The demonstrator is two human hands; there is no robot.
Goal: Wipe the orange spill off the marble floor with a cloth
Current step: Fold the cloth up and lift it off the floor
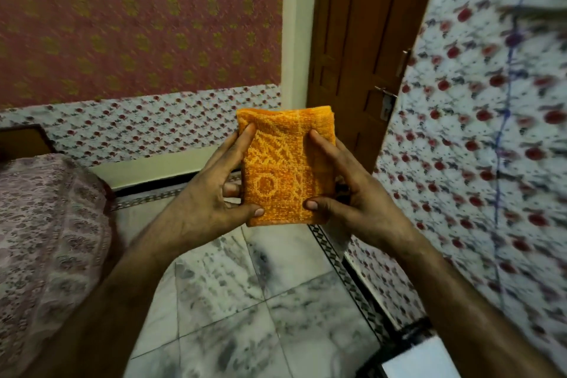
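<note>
Two hands, left (211,193) and right (349,190), pinch a folded orange cloth's (287,169) side edges above open marble floor (245,301).

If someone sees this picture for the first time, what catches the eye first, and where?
The folded orange cloth stands out in the centre, gripped at its sides by the left hand and the right hand. Below it spreads the grey-veined marble floor; behind it stands a brown wooden door.
</note>
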